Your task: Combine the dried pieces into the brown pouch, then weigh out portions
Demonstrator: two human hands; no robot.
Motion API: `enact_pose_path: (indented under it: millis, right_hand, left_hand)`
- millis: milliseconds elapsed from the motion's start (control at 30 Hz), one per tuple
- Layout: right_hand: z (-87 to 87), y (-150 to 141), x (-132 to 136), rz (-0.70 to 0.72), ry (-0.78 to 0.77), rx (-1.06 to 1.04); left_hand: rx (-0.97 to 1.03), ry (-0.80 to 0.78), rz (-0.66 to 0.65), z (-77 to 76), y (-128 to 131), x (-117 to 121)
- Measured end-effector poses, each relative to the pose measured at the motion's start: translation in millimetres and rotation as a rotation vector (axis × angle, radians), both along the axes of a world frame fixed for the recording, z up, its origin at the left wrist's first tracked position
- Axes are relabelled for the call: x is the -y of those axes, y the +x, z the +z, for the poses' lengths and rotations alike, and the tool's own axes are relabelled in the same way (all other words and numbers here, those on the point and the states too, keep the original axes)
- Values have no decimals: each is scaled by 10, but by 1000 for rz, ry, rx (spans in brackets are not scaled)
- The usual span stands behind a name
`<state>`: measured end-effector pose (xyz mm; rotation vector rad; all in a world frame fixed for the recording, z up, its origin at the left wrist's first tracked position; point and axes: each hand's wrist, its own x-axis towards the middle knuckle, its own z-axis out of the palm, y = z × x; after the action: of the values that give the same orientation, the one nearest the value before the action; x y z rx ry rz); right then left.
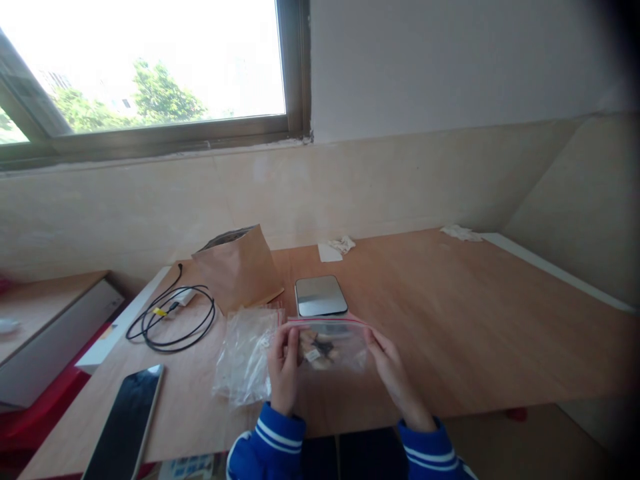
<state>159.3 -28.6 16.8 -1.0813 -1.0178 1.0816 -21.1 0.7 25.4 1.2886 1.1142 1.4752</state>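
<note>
A clear zip bag [336, 345] with a pink seal strip and some brown and dark pieces inside is held upright over the wooden table [475, 320]. My left hand [283, 370] grips its left edge, fingers closed on the plastic. On the bag's right edge my right hand [393, 373] pinches the plastic near the seal. Just behind the bag sits a small scale [320, 295] with a shiny steel top. A pile of empty clear bags [245, 357] lies to the left of my left hand.
A brown paper bag [240, 267] stands open behind the pile. A coiled black cable [173, 317] lies to its left and a dark tablet [125, 420] at the near left edge. Crumpled white paper [337, 248] lies by the wall, which runs along the table's back and right.
</note>
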Motion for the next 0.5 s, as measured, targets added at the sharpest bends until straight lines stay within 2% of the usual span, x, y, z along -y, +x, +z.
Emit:
enact_pose_path:
  millis: [67,167,367,433,500]
  right_hand:
    - [-3,41,10,2,21,107]
    - [-62,85,-11,2,6,156]
    - [-234,60,-99,-39,-27,89]
    - [-255,24,-114,-25,-8,41]
    - [-262,6,-118,-40,8,11]
  left_hand:
    - [-107,39,57,32,-50,-16]
    - [-239,107,50,134,-133,-25]
    - [-558,279,-184,418,-94,27]
    - [-573,301,-200,446,-27,49]
    - [-480,255,-153,430,20,60]
